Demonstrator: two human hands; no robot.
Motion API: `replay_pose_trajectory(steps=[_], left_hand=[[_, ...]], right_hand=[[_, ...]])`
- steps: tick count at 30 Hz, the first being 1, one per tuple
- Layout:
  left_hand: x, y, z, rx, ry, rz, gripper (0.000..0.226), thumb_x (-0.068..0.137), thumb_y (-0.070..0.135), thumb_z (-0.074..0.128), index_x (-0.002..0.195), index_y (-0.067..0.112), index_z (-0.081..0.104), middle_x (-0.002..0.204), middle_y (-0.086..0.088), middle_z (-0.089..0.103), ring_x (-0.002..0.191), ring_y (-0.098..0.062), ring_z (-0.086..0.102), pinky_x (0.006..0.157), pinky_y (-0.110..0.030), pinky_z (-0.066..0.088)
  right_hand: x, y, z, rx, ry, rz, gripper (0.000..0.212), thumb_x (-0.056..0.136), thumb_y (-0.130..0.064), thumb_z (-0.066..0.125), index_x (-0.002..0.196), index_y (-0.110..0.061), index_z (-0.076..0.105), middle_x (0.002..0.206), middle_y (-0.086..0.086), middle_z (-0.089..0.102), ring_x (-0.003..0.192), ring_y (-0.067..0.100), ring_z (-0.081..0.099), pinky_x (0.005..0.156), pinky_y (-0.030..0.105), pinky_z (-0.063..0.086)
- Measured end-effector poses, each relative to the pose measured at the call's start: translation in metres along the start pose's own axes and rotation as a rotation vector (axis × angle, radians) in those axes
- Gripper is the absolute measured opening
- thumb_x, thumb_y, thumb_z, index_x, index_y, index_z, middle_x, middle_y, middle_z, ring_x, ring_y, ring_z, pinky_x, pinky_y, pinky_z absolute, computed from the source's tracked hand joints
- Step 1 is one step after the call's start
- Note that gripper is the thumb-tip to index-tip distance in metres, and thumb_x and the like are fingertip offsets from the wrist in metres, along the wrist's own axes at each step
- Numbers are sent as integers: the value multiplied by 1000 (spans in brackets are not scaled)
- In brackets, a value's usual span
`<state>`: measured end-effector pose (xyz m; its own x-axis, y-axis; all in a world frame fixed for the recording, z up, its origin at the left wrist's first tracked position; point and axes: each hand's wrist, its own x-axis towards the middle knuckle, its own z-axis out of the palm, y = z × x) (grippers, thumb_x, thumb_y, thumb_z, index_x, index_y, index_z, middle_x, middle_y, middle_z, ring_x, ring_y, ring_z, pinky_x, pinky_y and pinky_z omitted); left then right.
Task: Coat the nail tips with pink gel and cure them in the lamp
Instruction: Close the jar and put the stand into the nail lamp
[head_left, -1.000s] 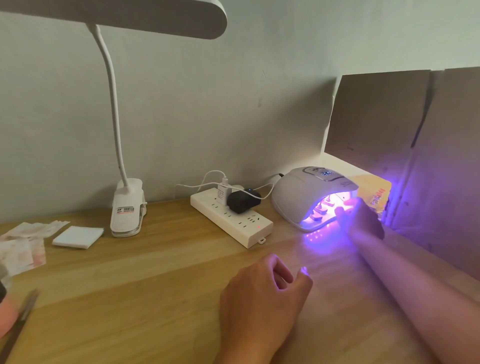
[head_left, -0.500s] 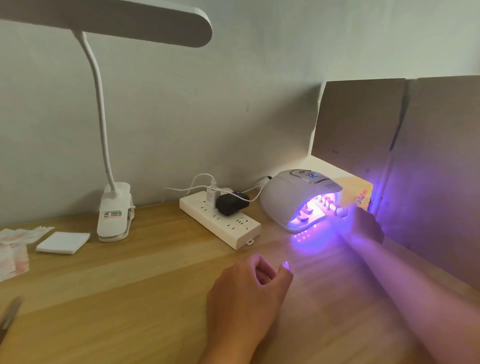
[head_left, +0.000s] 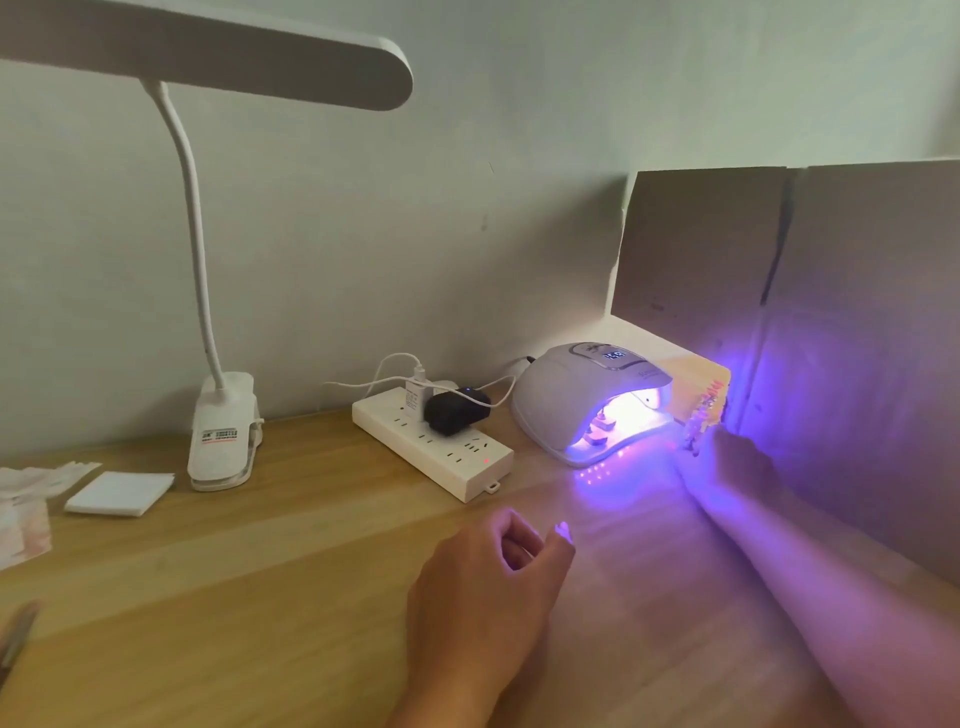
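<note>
The white curing lamp (head_left: 571, 395) stands at the back right of the wooden table (head_left: 311, 571), lit violet, with its display on. Several nail tips on a holder (head_left: 600, 428) sit inside its opening. My right hand (head_left: 740, 460) is just right of the opening, beside an orange box (head_left: 701, 387). It is dim and blurred, so its fingers cannot be made out. My left hand (head_left: 488, 587) rests on the table in front of the lamp, fingers loosely curled and holding nothing. No gel bottle or brush is in view.
A white power strip (head_left: 431, 441) with plugs and cables lies left of the lamp. A clip-on desk lamp (head_left: 223, 431) stands further left, near a white pad (head_left: 119, 493) and paper wipes (head_left: 26, 499). Brown cardboard (head_left: 831, 322) walls off the right side.
My right hand has drawn back from the lamp's opening to its right side. The view has shifted a little; my left hand stays in place on the table.
</note>
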<state>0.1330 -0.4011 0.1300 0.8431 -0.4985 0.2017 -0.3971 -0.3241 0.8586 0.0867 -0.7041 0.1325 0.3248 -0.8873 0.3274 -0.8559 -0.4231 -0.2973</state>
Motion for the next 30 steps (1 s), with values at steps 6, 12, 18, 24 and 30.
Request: replay_pose_trajectory(steps=[6,12,18,24,30], left_hand=[[2,0,1,-26,34,-33,46,60,79,40,82,43,58,64,21,65,57,-2,63,56,-24,41],[1,1,1,-28,36,-18,42,63,78,44,82,43,58,66,24,64,57,1,62,56,-24,39],[1,-1,1,-31,25,-8,38,68,75,49,81,40,59,64,21,65,58,-1,64,58,-25,41],[2,-2,2,-33,36,-20,39,71,73,53,78,35,60,65,21,65,58,-2,65,60,-25,44],[2,-2,3,-14,46,-24,49,59,79,42,81,39,60,66,22,65,58,0,63,58,-25,42]], right_hand=[[16,0,3,28,8,13,39,91,-47,62,94,-8,60,98,22,67,99,42,64,74,37,44],[7,16,0,59,-69,-115,15,93,-37,55,86,-25,60,95,7,67,94,34,62,75,35,48],[18,8,5,-43,-139,-99,24,95,-34,39,106,-28,60,116,12,66,101,35,60,77,35,43],[29,-10,1,74,-251,-100,39,96,-42,50,132,-27,54,131,14,60,119,37,55,93,37,44],[14,-45,4,306,-315,-189,51,87,-57,63,130,-30,60,129,8,62,119,31,57,96,36,45]])
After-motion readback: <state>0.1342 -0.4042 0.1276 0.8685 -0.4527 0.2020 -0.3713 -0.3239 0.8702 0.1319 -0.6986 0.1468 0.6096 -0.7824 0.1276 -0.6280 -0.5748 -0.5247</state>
